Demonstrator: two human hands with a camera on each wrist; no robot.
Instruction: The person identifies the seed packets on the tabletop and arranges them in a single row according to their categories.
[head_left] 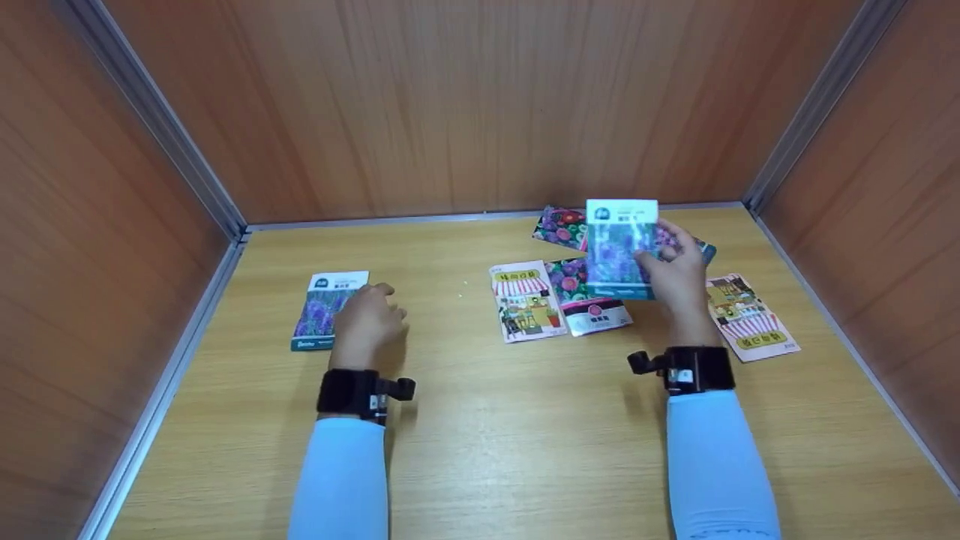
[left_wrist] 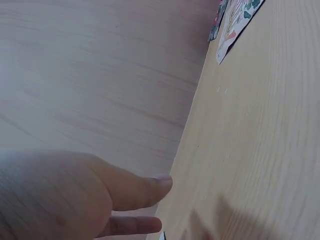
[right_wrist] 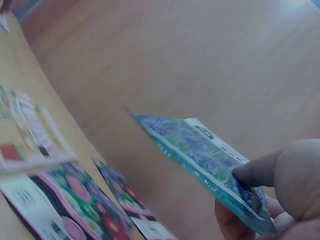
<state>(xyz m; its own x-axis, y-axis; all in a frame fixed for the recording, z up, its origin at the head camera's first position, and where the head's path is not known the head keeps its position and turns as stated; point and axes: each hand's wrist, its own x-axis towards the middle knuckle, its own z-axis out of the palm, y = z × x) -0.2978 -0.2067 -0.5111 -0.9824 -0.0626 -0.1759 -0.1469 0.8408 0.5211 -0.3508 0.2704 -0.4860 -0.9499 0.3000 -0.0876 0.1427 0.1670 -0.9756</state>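
My right hand (head_left: 682, 277) pinches a flat seed packet (head_left: 619, 240) with purple flowers and a teal bottom edge, thumb on its front. It is held up over the other packets, and the right wrist view shows this packet (right_wrist: 195, 150) tilted, fingers behind it. On the left, a matching purple-flower packet (head_left: 319, 319) lies on the table. My left hand (head_left: 369, 319) is at its right side and overlaps its edge in the head view. Thumb and a finger of the left hand (left_wrist: 75, 195) extend with nothing between them in the left wrist view.
Beneath the held packet lie colourful flower packets (head_left: 598, 316), one further back (head_left: 559, 225), and a teal-cornered one (head_left: 708, 252) partly behind the right hand. Pink packets with striped awnings lie left (head_left: 529, 304) and right (head_left: 750, 319). Wooden panels (head_left: 480, 112) wall the table (head_left: 510, 450).
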